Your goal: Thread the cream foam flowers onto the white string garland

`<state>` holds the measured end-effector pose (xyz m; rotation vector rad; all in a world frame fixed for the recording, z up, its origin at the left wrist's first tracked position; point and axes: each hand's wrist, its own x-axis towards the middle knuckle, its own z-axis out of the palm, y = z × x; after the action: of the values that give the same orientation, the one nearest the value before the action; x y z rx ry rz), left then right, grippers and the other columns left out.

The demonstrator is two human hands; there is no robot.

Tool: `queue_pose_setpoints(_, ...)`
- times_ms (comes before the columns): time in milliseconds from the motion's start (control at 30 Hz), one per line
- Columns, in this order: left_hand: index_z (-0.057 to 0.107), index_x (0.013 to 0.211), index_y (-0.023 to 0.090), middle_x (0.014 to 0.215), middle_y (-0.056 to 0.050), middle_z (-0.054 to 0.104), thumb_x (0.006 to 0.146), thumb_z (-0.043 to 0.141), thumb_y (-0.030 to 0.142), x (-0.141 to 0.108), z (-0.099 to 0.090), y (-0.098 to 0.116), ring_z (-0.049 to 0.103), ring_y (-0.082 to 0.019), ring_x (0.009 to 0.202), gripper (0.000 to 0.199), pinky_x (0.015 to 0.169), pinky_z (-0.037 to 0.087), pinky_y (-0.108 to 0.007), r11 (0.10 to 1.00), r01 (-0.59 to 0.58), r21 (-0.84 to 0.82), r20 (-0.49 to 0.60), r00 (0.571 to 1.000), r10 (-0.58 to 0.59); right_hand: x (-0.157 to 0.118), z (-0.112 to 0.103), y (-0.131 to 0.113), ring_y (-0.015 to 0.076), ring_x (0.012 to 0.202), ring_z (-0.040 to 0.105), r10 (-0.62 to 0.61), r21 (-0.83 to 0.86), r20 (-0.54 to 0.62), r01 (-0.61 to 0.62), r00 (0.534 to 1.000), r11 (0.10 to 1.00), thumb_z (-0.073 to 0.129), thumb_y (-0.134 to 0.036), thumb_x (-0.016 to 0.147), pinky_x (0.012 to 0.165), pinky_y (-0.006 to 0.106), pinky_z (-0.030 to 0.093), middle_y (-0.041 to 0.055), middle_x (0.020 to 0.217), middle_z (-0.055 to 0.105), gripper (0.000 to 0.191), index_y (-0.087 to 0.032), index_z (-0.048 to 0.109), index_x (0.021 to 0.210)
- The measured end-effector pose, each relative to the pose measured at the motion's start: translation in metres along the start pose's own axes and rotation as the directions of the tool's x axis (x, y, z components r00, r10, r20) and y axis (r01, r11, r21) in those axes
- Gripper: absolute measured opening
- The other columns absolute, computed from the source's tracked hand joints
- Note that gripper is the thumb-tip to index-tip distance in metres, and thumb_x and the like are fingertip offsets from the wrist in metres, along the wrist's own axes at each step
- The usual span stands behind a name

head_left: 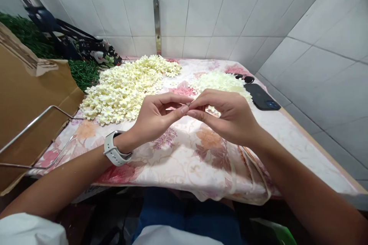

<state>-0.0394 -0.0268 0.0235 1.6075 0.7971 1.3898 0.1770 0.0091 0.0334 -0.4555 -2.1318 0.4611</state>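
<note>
Above the middle of the table my left hand [161,115] and my right hand [225,113] meet fingertip to fingertip. Both are closed in a pinch, and whatever sits between the fingertips is too small and hidden to name. A large heap of pale yellow artificial flowers [126,88] lies beyond my left hand. Behind my right hand, and partly covered by it, is a smaller pile of whitish petals or flowers [220,81]. A watch with a light band [113,149] is on my left wrist.
A flowered cloth [178,168] covers the table. To the right lie a black phone [261,97] and a dark object [247,79]. A cardboard box [37,95], a metal wire frame [31,124], green tinsel-like foliage [83,73] and a dark folded umbrella [43,17] stand left. Tiled walls close the back and right.
</note>
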Motion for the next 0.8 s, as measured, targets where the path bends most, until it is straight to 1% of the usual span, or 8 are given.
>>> queue_pose_setpoints(133,0.090,0.100,0.020,0.101,-0.009,0.089,0.076,0.101,0.030,0.000,0.000,0.000,0.084,-0.019,0.089,0.028,0.080,0.070,-0.024,0.999,0.044,-0.012,-0.015,0.999,-0.044,-0.001,0.000,0.000,0.0133,0.073,0.071,-0.025,0.013,-0.010,0.025,1.000,1.000,0.081,-0.018,0.099,0.067,0.028,0.054,0.0019,0.084,0.079,0.004,-0.021,0.081,0.096)
queue_pose_setpoints(233,0.090,0.099,0.021,0.100,-0.008,0.089,0.071,0.105,0.030,0.000,-0.001,-0.002,0.083,-0.020,0.091,0.033,0.082,0.071,-0.026,0.997,0.063,-0.045,-0.019,0.998,-0.064,-0.001,0.000,0.002,0.0143,0.071,0.071,-0.026,0.013,0.002,0.026,1.000,1.000,0.081,-0.019,0.099,0.065,0.029,0.054,0.0019,0.083,0.078,0.004,-0.022,0.081,0.095)
queue_pose_setpoints(333,0.090,0.098,0.021,0.102,-0.008,0.089,0.069,0.106,0.030,0.001,-0.001,-0.005,0.084,-0.020,0.093,0.035,0.085,0.071,-0.028,0.992,0.091,-0.090,-0.011,0.996,-0.093,-0.001,0.000,0.005,0.0149,0.072,0.069,-0.072,-0.051,0.022,0.073,0.997,0.996,0.078,-0.020,0.102,0.065,0.030,0.053,0.0023,0.082,0.076,0.004,-0.021,0.079,0.098)
queue_pose_setpoints(433,0.090,0.099,0.021,0.106,-0.008,0.088,0.070,0.106,0.030,0.002,-0.001,-0.009,0.084,-0.020,0.095,0.035,0.089,0.072,-0.030,0.981,0.124,-0.146,-0.003,0.992,-0.125,-0.002,0.002,0.007,0.0162,0.073,0.067,-0.142,-0.147,0.043,0.147,0.989,0.978,0.073,-0.018,0.104,0.066,0.030,0.053,0.0030,0.083,0.073,0.005,-0.021,0.073,0.100)
queue_pose_setpoints(533,0.089,0.100,0.021,0.105,-0.008,0.088,0.069,0.106,0.030,0.002,-0.001,-0.012,0.084,-0.020,0.097,0.037,0.092,0.072,-0.032,0.971,0.153,-0.184,0.002,0.988,-0.156,-0.003,0.005,0.009,0.0166,0.074,0.064,-0.180,-0.220,0.061,0.189,0.982,0.957,0.068,-0.017,0.106,0.066,0.030,0.052,0.0037,0.085,0.070,0.006,-0.020,0.068,0.101)
queue_pose_setpoints(667,0.089,0.101,0.020,0.106,-0.008,0.088,0.071,0.105,0.032,0.002,-0.001,-0.013,0.083,-0.019,0.097,0.037,0.094,0.071,-0.032,0.972,0.168,-0.164,-0.001,0.985,-0.170,-0.005,0.006,0.013,0.0159,0.074,0.063,-0.195,-0.240,0.062,0.204,0.979,0.949,0.068,-0.019,0.107,0.067,0.030,0.051,0.0035,0.085,0.068,0.006,-0.020,0.067,0.102)
queue_pose_setpoints(733,0.089,0.100,0.019,0.104,-0.008,0.088,0.070,0.105,0.032,0.002,-0.001,-0.012,0.083,-0.018,0.095,0.037,0.091,0.071,-0.030,0.974,0.156,-0.162,-0.012,0.987,-0.160,-0.005,0.006,0.015,0.0157,0.073,0.063,-0.200,-0.245,0.061,0.209,0.978,0.947,0.071,-0.022,0.106,0.067,0.029,0.051,0.0027,0.084,0.068,0.007,-0.020,0.066,0.101)
queue_pose_setpoints(800,0.088,0.098,0.019,0.102,-0.007,0.087,0.069,0.106,0.032,0.003,-0.001,-0.012,0.082,-0.016,0.092,0.036,0.087,0.070,-0.027,0.980,0.135,-0.148,-0.025,0.990,-0.140,-0.004,0.006,0.015,0.0154,0.073,0.064,-0.200,-0.231,0.063,0.209,0.978,0.950,0.074,-0.021,0.104,0.066,0.029,0.050,0.0023,0.084,0.070,0.007,-0.021,0.068,0.101)
